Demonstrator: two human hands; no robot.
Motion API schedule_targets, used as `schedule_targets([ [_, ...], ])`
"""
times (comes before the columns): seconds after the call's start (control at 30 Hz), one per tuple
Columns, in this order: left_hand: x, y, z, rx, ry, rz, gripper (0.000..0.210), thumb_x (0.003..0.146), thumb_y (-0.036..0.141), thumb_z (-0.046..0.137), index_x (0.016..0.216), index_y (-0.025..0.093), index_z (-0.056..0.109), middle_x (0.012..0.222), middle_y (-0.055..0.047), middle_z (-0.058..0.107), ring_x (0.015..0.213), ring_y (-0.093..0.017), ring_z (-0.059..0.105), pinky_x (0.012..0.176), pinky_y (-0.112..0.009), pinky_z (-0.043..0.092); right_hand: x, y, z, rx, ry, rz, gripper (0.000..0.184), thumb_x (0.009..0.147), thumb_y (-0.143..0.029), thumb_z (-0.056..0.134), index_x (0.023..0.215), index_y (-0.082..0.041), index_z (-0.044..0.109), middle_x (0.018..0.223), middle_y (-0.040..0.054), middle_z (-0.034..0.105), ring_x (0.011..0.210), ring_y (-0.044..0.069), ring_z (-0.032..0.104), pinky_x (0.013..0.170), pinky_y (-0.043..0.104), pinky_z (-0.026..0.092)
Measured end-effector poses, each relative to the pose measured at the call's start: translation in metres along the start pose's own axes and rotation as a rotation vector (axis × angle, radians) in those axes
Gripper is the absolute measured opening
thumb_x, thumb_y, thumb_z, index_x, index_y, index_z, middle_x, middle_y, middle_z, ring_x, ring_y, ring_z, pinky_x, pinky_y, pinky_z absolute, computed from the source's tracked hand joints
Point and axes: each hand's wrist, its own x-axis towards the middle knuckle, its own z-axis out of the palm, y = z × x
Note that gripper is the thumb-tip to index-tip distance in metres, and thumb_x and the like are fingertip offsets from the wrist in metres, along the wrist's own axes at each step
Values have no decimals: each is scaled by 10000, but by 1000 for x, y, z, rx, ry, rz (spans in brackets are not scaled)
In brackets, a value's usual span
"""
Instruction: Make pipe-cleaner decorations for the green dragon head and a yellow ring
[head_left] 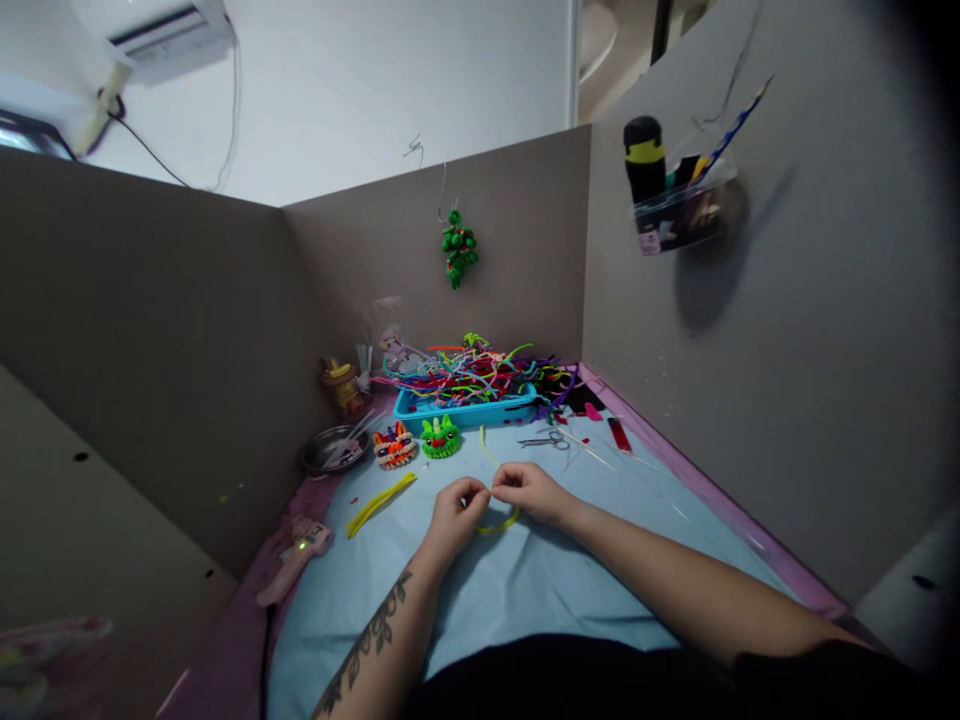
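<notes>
Both hands pinch a yellow-green pipe cleaner [498, 526] that bends in a loop below the fingertips. My left hand [456, 512] is closed on it near the loop's left side. Close beside it, my right hand [531, 490] is closed on the right side, the fingertips almost meeting. One straight end of yellow-green pipe cleaner [486, 443] sticks out past my right hand. To the left lies a bundle of yellow pipe cleaners [381, 505]. Beyond my hands sit a green pipe-cleaner animal head [440, 438] and an orange one [394, 446].
A blue tray [465, 412] heaped with colourful pipe cleaners stands at the back. Scissors [546, 440] lie to its right front. A metal bowl [334, 450] and a pink glue gun [298, 556] with a cord are at the left. Grey partitions [517, 220] enclose the table.
</notes>
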Motion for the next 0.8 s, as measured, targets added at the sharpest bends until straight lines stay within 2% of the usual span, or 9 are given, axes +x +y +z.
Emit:
schedule_targets([
  [0.27, 0, -3, 0, -12, 17, 6, 205, 745, 317, 520, 657, 147, 593, 620, -4, 561, 599, -121, 477, 567, -217, 365, -2, -5, 5, -88, 38, -104, 150, 719, -266, 563, 647, -135, 576, 584, -29, 517, 568, 95, 450, 547, 209, 350],
  [0.5, 0, -3, -2, 20, 90, 4, 195, 757, 318, 515, 682, 156, 595, 640, -5, 566, 602, -122, 479, 564, -219, 363, 0, -4, -3, 134, -55, 51, 253, 715, -378, 593, 684, -128, 621, 572, -6, 574, 520, 88, 477, 521, 211, 356],
  [0.67, 0, 0, -2, 49, 105, 28, 189, 763, 306, 519, 683, 157, 602, 657, -17, 583, 614, -127, 496, 573, -226, 373, -1, -4, -3, 185, -105, 136, 227, 661, -346, 639, 683, -121, 618, 551, -10, 577, 469, 71, 450, 477, 201, 319],
  [0.8, -1, -2, -1, 55, 100, 47, 182, 766, 293, 521, 684, 157, 611, 662, -23, 598, 612, -129, 506, 579, -231, 383, -1, -5, -1, 179, -91, 161, 189, 656, -313, 626, 667, -126, 609, 517, -16, 563, 464, 75, 448, 471, 200, 317],
])
